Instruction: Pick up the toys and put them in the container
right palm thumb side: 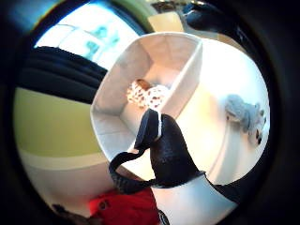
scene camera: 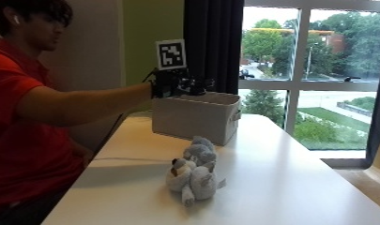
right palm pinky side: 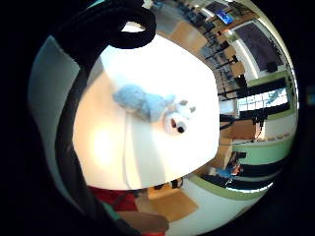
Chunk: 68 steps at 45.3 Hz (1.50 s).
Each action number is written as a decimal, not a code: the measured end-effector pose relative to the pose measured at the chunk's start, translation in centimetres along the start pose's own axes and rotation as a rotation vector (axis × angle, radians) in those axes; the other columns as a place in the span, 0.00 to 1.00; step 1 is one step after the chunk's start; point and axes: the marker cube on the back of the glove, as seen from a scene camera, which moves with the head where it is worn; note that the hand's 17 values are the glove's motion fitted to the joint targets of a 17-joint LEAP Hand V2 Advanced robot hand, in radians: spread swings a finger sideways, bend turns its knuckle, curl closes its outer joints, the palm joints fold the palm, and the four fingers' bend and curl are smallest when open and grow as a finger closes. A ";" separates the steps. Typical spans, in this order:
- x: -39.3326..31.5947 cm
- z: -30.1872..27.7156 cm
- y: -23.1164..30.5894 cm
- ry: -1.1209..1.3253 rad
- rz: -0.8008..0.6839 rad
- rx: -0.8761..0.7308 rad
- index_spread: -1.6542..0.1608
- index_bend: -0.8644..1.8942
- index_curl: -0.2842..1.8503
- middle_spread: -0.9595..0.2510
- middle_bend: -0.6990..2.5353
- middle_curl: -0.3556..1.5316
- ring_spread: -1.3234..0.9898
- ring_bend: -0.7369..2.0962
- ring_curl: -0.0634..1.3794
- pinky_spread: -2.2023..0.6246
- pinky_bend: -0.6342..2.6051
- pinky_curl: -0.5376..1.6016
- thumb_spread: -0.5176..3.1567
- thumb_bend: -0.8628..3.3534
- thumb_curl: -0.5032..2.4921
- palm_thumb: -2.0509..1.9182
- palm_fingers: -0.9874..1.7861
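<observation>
A grey and white plush dog [scene camera: 193,171] lies on the white table [scene camera: 289,178], in front of a white fabric container [scene camera: 195,119]. My gloved right hand [scene camera: 171,84] hovers above the container's near left rim and holds nothing. In the thumb side palm view the container [right palm thumb side: 185,79] is open below the hand, and a spotted brown and white toy [right palm thumb side: 147,95] lies on its floor. A straight gloved finger [right palm thumb side: 166,150] juts over the container's near wall. The plush dog [right palm thumb side: 244,114] lies apart on the table, and it also shows in the little finger side palm view [right palm pinky side: 152,107].
A thin white cable [scene camera: 127,159] runs across the table's left part toward the plush dog. Behind the container stand a dark curtain [scene camera: 211,42] and a large window [scene camera: 308,70]. The person in a red shirt sits at the table's left side.
</observation>
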 end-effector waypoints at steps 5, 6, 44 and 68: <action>1.4 0.8 0.3 -0.013 0.097 -0.030 0.70 0.41 0.36 0.71 0.26 0.39 0.53 0.33 0.22 0.79 0.45 0.39 0.49 0.20 0.30 0.51 0.34; 1.7 1.0 0.5 -0.032 0.094 -0.036 0.70 0.41 0.36 0.71 0.26 0.38 0.53 0.32 0.22 0.79 0.45 0.39 0.49 0.20 0.30 0.51 0.34; 19.7 8.6 5.3 0.046 0.389 -0.241 0.71 0.38 0.34 0.72 0.25 0.33 0.54 0.31 0.18 0.79 0.41 0.39 0.45 0.19 0.25 0.49 0.29; 22.4 11.3 6.1 0.079 0.435 -0.297 0.72 0.37 0.31 0.73 0.25 0.30 0.54 0.31 0.17 0.80 0.41 0.40 0.44 0.20 0.25 0.51 0.28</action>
